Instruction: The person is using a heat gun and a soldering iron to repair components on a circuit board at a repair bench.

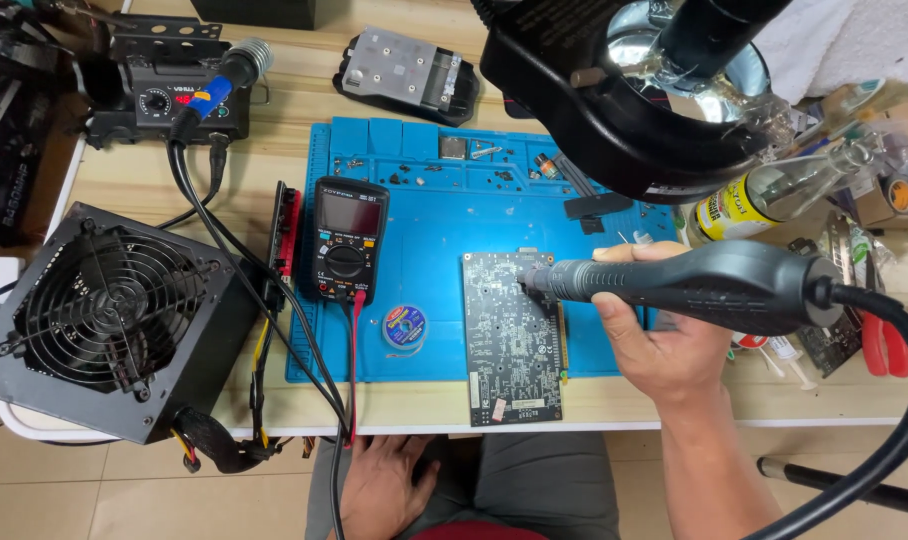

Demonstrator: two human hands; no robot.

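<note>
The right hand [664, 335] is wrapped around the black handle of a hot-air wand [694, 285], fingers underneath and thumb along the top, with the nozzle tip aimed at the upper left part of a grey circuit board [512, 335]. Whether the tip touches the board cannot be told. The wand looks rigid and fairly light, but its thick black hose [899, 400], running off behind the hand, probably drags on it, so a grip along the handle well behind the nozzle seems right; the metal tip is likely hot.

The circuit board lies flat on a blue work mat [429, 210], its lower end hanging past the mat's near edge onto the tabletop [124, 180]. It is probably thin, stiff and delicate, best taken by its edges.

Left of the board sit a small solder spool [405, 326] and a black multimeter [348, 240]; further left stands a black power supply [114, 320] with a fan grille. Above the board hangs a black ring-lamp magnifier [634, 110].

The left hand [384, 485] rests open on the person's lap, below the board, holding nothing.
</note>
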